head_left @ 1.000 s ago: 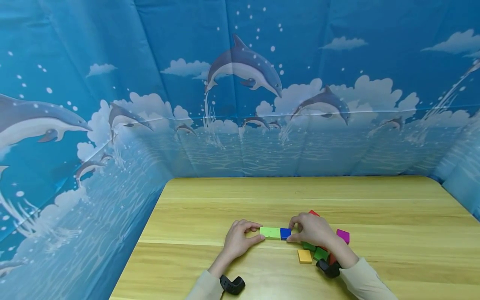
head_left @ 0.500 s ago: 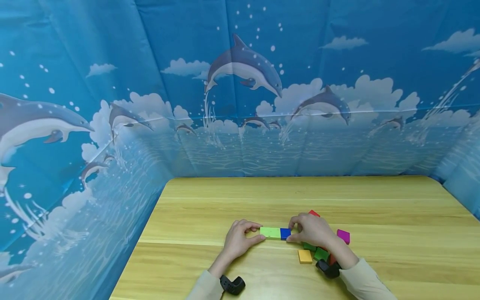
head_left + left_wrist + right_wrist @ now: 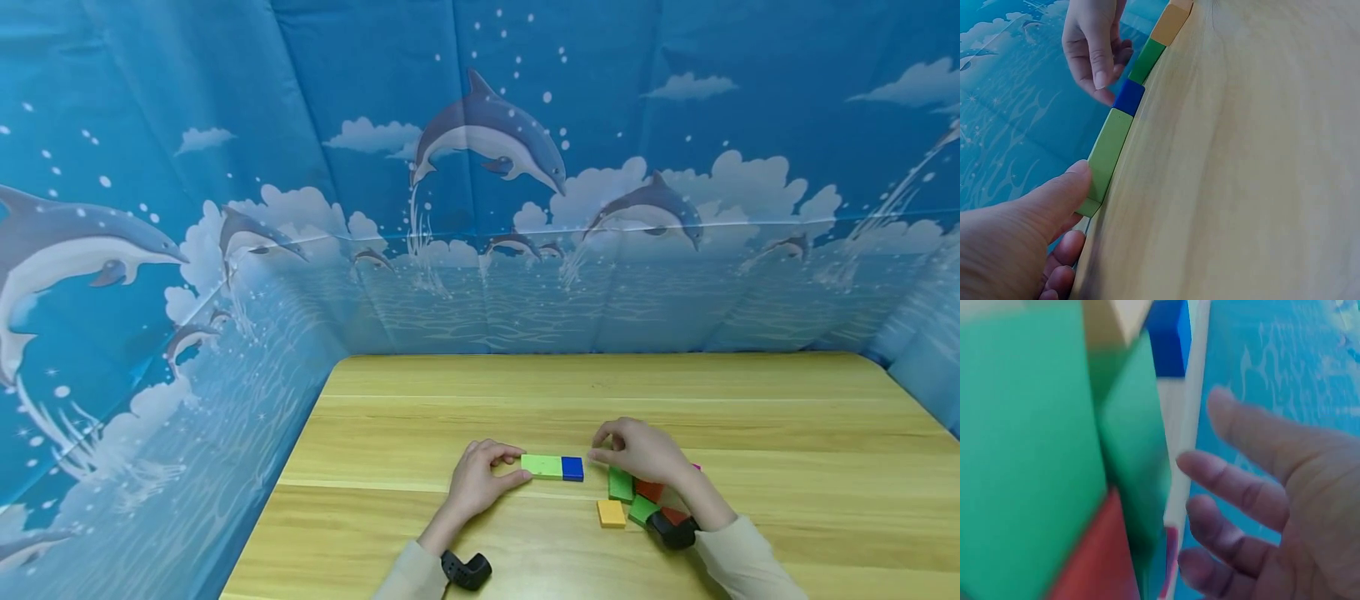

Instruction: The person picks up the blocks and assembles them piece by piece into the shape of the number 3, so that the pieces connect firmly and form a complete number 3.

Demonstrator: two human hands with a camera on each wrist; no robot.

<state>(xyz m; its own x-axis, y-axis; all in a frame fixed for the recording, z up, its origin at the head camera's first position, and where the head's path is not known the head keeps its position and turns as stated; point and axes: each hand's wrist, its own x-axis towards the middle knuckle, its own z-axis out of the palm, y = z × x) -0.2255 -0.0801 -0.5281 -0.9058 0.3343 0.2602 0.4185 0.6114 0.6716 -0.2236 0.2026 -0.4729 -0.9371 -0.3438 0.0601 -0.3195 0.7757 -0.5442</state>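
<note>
A light green block [image 3: 541, 467] lies on the table, its left end between the thumb and a finger of my left hand [image 3: 476, 482]. Against its right end sits a small blue block [image 3: 572, 468], in line with it. My right hand [image 3: 643, 452] hovers just right of the blue block, apart from it. Its fingers are loosely bent and hold nothing, as the right wrist view also shows. Beneath and in front of that hand are a green block [image 3: 620, 484], another green block [image 3: 642, 509] and a red block [image 3: 648, 490], partly hidden by the hand and wrist.
A yellow-orange block [image 3: 611, 514] lies nearest the front of the loose group. A red piece [image 3: 674, 515] is half covered by the black wristband [image 3: 672, 530]. Behind the wooden table [image 3: 420, 400] hangs a blue dolphin-print curtain [image 3: 487, 300].
My right hand has let go of the blue block and drawn back to the right. More of the green and red blocks shows. The left hand stays put.
</note>
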